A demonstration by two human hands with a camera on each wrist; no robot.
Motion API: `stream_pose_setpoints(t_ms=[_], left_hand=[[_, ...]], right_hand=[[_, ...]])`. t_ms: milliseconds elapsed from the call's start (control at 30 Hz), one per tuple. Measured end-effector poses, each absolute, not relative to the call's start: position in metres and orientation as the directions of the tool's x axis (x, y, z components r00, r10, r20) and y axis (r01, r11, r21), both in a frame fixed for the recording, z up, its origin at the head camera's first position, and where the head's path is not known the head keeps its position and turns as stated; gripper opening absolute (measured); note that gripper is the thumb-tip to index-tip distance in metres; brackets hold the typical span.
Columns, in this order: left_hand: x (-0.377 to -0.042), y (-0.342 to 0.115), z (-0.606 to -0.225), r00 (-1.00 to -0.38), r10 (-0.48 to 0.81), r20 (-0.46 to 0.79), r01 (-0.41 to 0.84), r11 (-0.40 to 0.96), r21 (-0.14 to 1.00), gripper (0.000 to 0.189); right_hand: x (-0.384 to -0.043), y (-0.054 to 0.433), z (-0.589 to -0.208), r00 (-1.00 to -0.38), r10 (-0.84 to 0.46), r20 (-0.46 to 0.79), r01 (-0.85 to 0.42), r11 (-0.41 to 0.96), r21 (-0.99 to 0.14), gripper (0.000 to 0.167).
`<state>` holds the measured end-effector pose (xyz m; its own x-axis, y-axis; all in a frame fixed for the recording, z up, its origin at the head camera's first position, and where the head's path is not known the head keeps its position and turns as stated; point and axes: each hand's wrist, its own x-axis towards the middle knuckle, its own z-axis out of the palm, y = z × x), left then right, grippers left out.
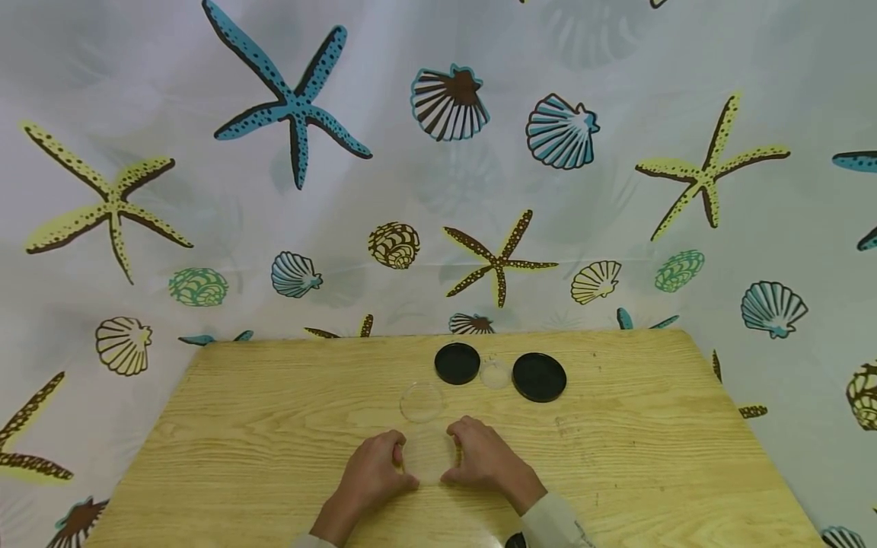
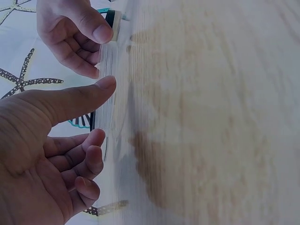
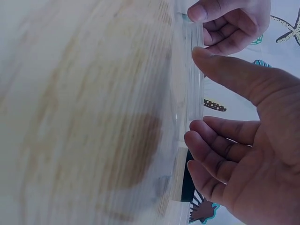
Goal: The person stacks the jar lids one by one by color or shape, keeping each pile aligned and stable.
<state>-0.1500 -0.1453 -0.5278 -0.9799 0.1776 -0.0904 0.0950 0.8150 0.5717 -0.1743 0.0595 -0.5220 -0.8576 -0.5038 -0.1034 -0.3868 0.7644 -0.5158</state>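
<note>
Both hands grip a clear, shallow round dish (image 1: 430,455) from opposite sides, low over the wooden table. My left hand (image 1: 375,468) has its thumb on the near side of the rim and curled fingers farther round it. Mirroring it, my right hand (image 1: 483,460) holds the other side between thumb and curled fingers. Edge-on in the left wrist view, the clear dish (image 2: 106,110) shows several thin parallel lines along its wall. In the right wrist view the same dish (image 3: 194,89) stands between thumb and fingertips.
Just beyond the hands lies another clear round dish (image 1: 421,402). Farther back are a black round dish (image 1: 457,363), a small clear round piece (image 1: 495,373) and a larger black dish (image 1: 539,377). A curtain (image 1: 384,175) with starfish and shells hangs behind the wooden table (image 1: 274,426).
</note>
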Motion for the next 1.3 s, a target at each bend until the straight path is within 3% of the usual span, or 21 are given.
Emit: stream_pose_setpoints(t_ms=[1300], left_hand=[[-0.1427,-0.1492,-0.5351,-0.977,0.201,-0.074,0.127,0.822,0.554,0.059]], right_hand=[[-0.1677,0.0556,-0.5264,-0.862,-0.494,-0.113,-0.392,0.791,-0.470,0.061]])
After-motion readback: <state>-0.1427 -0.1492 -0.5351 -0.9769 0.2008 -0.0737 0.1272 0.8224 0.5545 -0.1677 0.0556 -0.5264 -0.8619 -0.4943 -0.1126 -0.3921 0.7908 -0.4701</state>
